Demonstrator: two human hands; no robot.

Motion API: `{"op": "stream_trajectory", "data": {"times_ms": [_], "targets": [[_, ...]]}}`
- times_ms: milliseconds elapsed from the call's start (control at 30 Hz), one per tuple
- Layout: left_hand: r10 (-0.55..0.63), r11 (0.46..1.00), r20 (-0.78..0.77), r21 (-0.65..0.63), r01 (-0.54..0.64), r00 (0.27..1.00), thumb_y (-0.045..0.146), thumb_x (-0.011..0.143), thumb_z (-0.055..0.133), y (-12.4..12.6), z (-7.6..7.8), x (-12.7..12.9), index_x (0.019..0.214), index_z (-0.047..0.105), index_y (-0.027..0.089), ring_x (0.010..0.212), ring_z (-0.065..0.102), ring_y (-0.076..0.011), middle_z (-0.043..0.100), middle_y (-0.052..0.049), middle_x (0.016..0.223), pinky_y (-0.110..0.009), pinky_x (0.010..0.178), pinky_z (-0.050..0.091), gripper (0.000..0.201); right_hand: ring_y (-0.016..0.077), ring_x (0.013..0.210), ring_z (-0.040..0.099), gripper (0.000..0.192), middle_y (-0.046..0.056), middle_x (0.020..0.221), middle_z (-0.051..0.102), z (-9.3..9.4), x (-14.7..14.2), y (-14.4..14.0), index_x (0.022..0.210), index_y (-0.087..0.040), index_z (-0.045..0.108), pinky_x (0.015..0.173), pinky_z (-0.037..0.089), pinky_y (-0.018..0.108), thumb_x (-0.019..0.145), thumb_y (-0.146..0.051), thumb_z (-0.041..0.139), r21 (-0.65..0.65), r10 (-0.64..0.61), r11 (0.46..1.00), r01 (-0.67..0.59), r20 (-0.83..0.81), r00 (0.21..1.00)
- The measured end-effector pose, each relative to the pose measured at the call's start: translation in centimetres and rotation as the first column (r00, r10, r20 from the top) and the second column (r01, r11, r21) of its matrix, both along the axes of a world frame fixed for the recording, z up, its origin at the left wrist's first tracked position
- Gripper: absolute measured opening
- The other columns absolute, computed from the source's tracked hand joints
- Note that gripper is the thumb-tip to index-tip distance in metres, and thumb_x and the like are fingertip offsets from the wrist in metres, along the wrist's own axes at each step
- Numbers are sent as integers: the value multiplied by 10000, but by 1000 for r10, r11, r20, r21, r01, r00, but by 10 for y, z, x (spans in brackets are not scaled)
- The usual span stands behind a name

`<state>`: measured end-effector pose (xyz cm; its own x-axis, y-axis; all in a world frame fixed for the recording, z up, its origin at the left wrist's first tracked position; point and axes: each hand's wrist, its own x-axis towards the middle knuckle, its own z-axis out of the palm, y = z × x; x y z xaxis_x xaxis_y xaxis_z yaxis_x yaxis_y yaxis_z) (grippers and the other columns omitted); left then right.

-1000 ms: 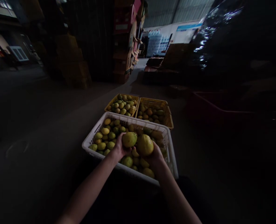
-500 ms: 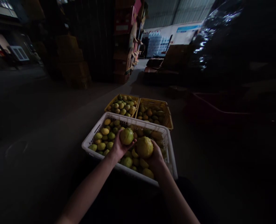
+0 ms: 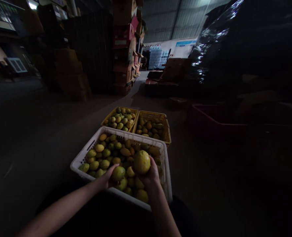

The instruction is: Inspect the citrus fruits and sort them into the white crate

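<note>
holding one yellow-green fruit in each hand.

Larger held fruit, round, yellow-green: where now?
Head view, below centre: the round yellow-green fruit sits in the right hand over the white plastic crate, right of the smaller green fruit in the left hand.

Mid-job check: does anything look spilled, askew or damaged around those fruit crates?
No spill shows around the white crate or yellow crates. Behind them, the tall carton stack looks ragged: flaps jut out unevenly. Much of the floor is too dark to judge.
</note>
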<state>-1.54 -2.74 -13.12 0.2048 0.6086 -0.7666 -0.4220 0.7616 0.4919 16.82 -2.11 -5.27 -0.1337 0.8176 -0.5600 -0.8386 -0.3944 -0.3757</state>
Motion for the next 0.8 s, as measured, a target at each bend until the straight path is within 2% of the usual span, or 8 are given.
{"op": "stream_trajectory", "data": {"times_ms": [67,167,267,367,467,633,700,800], "targets": [[-26,999,-81,-43,23,996,466,863,623,4,-4,-2,1175,584,189,493,615,-161,667,-27,655,-237,429,474,420,213,633,692,143,-12,584,676,-1,4,1,808,-229,640,673,585,399,808,-356,576,-42,-19,999,19,-18,1000],[35,999,-122,-33,-39,992,462,869,620,23,-8,2,1099,594,212,467,596,-146,634,1,597,-218,418,479,341,217,624,692,181,2,585,680,-1,6,1,780,-221,634,672,586,406,825,-374,548,-86,-57,995,53,-45,997],[121,993,-147,25,-119,982,434,920,547,59,-11,13,1040,584,195,429,552,-118,594,24,581,-200,416,472,270,237,648,704,199,17,596,690,-3,8,2,774,-218,644,668,585,416,822,-385,546,-91,-52,995,45,-82,995],[176,980,-177,129,-154,968,377,944,529,107,-8,26,1036,573,218,438,523,-95,597,52,628,-196,436,466,188,224,616,697,195,34,634,714,-8,9,4,775,-209,654,659,582,406,831,-358,542,-125,-32,992,16,-128,991],[228,952,-195,249,-177,954,351,957,529,167,13,37,1025,574,203,562,566,-90,632,39,726,-184,543,501,169,217,597,693,177,31,642,721,-16,9,9,787,-210,652,653,581,407,836,-340,543,-169,-48,985,23,-146,988],[301,880,-196,435,-192,933,405,975,506,273,69,39,1091,536,164,728,583,-79,636,15,872,-145,678,509,269,255,659,716,188,25,626,707,-26,10,19,778,-225,633,629,588,414,788,-408,590,-172,-95,982,73,-125,988],[310,862,-209,473,-181,928,421,1001,440,298,81,32,1126,523,141,764,588,-78,644,-19,952,-144,713,508,318,254,659,718,180,19,614,703,-24,10,22,787,-227,627,618,590,405,789,-404,592,-196,-122,976,98,-117,986],[297,870,-286,474,-135,911,349,1036,332,302,77,19,1120,531,118,731,583,-81,656,-61,952,-151,695,500,316,243,662,721,134,4,581,688,-15,9,24,824,-226,615,612,591,380,830,-351,567,-271,-166,954,130,-117,979]]}}
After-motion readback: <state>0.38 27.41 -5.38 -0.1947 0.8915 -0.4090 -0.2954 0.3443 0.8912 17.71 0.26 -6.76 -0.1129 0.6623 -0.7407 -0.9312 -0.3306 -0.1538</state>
